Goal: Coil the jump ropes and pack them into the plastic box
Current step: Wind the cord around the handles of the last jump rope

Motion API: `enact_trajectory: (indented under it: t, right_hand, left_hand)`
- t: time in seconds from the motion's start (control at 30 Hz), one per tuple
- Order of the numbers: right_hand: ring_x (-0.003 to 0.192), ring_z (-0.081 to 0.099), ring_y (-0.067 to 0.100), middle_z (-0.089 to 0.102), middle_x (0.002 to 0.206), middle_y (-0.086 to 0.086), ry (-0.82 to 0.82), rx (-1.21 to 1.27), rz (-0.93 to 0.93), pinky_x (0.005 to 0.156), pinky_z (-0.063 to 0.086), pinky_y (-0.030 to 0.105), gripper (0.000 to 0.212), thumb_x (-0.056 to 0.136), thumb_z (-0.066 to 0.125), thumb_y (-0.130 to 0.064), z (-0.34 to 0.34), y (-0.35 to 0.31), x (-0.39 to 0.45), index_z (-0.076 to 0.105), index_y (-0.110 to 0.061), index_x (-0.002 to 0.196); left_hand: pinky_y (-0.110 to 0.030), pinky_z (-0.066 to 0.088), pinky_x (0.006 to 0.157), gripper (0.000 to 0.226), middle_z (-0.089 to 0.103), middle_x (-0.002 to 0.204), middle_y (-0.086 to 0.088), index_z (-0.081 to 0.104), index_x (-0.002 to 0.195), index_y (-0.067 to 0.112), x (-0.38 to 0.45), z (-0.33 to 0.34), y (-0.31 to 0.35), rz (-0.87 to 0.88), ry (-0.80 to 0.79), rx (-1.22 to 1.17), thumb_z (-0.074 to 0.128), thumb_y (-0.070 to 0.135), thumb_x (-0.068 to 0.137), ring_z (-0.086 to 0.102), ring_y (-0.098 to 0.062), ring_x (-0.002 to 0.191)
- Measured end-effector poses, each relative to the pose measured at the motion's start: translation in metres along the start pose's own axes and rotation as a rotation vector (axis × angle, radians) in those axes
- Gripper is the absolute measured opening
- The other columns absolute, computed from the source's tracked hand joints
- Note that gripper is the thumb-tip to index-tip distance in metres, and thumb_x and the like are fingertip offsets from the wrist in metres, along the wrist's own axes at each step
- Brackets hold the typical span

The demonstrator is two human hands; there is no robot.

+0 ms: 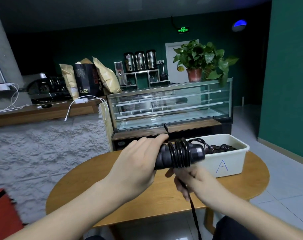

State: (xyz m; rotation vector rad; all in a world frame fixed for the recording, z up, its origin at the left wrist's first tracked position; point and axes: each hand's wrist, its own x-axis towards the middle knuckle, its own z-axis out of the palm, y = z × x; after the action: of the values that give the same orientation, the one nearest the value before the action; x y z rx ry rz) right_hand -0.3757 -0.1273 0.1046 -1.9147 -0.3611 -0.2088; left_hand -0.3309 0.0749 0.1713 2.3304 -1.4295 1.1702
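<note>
Jump rope, black, part-wound, held above the round wooden table [147, 201].

Nearest, the loose cord tail [194, 215] is pinched in the right hand [194, 184], fingers curled, and hangs down off the lower edge of view. Above it, the jump rope handles [166, 155] are gripped by the left hand [138, 161], fingers wrapped over the top, several coils [181, 153] already around them. Beyond, just behind the bundle, the white plastic box [223, 163] marked "A" is seen on the table with coiled ropes [221, 147] inside. Risk, as judged: slackened tension would let the coils slide off the handle ends; the hanging tail could be snagged at the table edge.
</note>
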Motion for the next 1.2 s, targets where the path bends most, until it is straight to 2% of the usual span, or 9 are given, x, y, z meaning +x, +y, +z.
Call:
enact_trajectory:
  t: [0.17, 0.23, 0.37, 0.53, 0.73, 0.83, 0.93, 1.1, 1.2]
  right_hand:
    - [0.061, 0.055, 0.003, 0.062, 0.069, -0.009, -0.093, -0.268, -0.033, 0.063, 0.044, 0.017, 0.013, 0.104, 0.047, -0.034, 0.016, -0.029, -0.033, 0.055, -0.031, 0.113]
    - [0.066, 0.054, 0.001, 0.062, 0.071, -0.009, -0.082, -0.404, -0.027, 0.065, 0.043, 0.015, 0.017, 0.101, 0.047, -0.041, 0.013, -0.048, -0.041, 0.055, -0.032, 0.114]
    - [0.069, 0.054, 0.015, 0.062, 0.075, -0.002, -0.044, -0.639, -0.112, 0.069, 0.048, 0.032, 0.031, 0.102, 0.037, -0.048, 0.007, -0.081, -0.052, 0.055, -0.023, 0.098]
    - [0.066, 0.053, 0.010, 0.055, 0.066, -0.012, 0.130, -0.849, -0.293, 0.065, 0.048, 0.030, 0.039, 0.094, 0.030, -0.060, -0.020, -0.098, -0.042, 0.059, -0.035, 0.101]
    - [0.078, 0.061, 0.002, 0.066, 0.077, -0.019, 0.075, -0.852, -0.413, 0.066, 0.049, 0.022, 0.042, 0.084, 0.043, -0.070, -0.049, -0.108, -0.016, 0.069, -0.039, 0.094]
    - [0.084, 0.065, 0.000, 0.069, 0.081, -0.022, -0.013, -0.672, -0.350, 0.073, 0.053, 0.030, 0.028, 0.081, 0.063, -0.061, -0.058, -0.100, 0.005, 0.075, -0.037, 0.089]
    - [0.083, 0.066, 0.001, 0.071, 0.082, -0.020, -0.077, -0.413, -0.305, 0.076, 0.048, 0.023, 0.020, 0.080, 0.072, -0.044, -0.064, -0.090, 0.022, 0.079, -0.027, 0.090]
    - [0.090, 0.070, 0.011, 0.074, 0.093, -0.003, -0.060, -0.259, -0.185, 0.083, 0.056, 0.032, 0.013, 0.088, 0.072, -0.025, -0.055, -0.028, 0.036, 0.078, -0.019, 0.097]
    - [0.064, 0.057, -0.005, 0.064, 0.068, -0.011, -0.021, -0.341, -0.030, 0.069, 0.053, 0.026, 0.027, 0.090, 0.059, 0.003, -0.038, 0.005, 0.028, 0.065, -0.021, 0.078]
  left_hand:
    - [-0.038, 0.046, 0.060, 0.045, 0.064, 0.091, -0.006, 0.061, 0.122, 0.006, 0.005, 0.013, -0.008, -0.107, 0.012, 0.179, 0.059, -0.001, 0.077, 0.059, -0.030, 0.078]
    - [-0.039, 0.045, 0.055, 0.045, 0.063, 0.085, -0.006, 0.064, 0.113, 0.005, 0.002, 0.019, -0.011, -0.111, -0.014, 0.245, 0.065, -0.002, 0.069, 0.058, -0.030, 0.072]
    - [-0.037, 0.043, 0.053, 0.052, 0.059, 0.081, -0.004, 0.065, 0.103, 0.009, -0.006, 0.028, -0.014, -0.100, -0.088, 0.267, 0.079, -0.006, 0.056, 0.054, -0.027, 0.067]
    - [-0.039, 0.043, 0.057, 0.039, 0.064, 0.092, -0.005, 0.065, 0.115, 0.007, -0.015, 0.029, -0.014, 0.026, -0.110, 0.195, 0.073, 0.000, 0.077, 0.056, -0.028, 0.072]
    - [-0.040, 0.044, 0.062, 0.024, 0.066, 0.098, -0.005, 0.066, 0.118, 0.008, -0.020, 0.021, -0.004, 0.162, -0.097, 0.157, 0.054, 0.010, 0.098, 0.057, -0.026, 0.078]
    - [-0.040, 0.044, 0.063, 0.022, 0.065, 0.099, -0.005, 0.060, 0.122, 0.008, -0.019, 0.016, 0.004, 0.201, -0.037, 0.054, 0.048, 0.013, 0.105, 0.056, -0.025, 0.078]
    - [-0.041, 0.046, 0.064, 0.019, 0.061, 0.096, -0.004, 0.048, 0.122, 0.011, -0.018, 0.012, 0.009, 0.204, 0.045, -0.151, 0.046, 0.016, 0.103, 0.054, -0.022, 0.077]
    - [-0.047, 0.049, 0.067, 0.057, 0.064, 0.098, -0.014, 0.033, 0.125, 0.011, -0.017, 0.015, 0.010, 0.209, 0.185, -0.277, 0.065, -0.008, 0.082, 0.061, -0.028, 0.077]
    - [-0.048, 0.048, 0.062, 0.072, 0.062, 0.097, -0.015, 0.029, 0.126, 0.012, -0.011, 0.015, 0.009, 0.094, 0.180, -0.185, 0.070, -0.012, 0.072, 0.058, -0.028, 0.075]
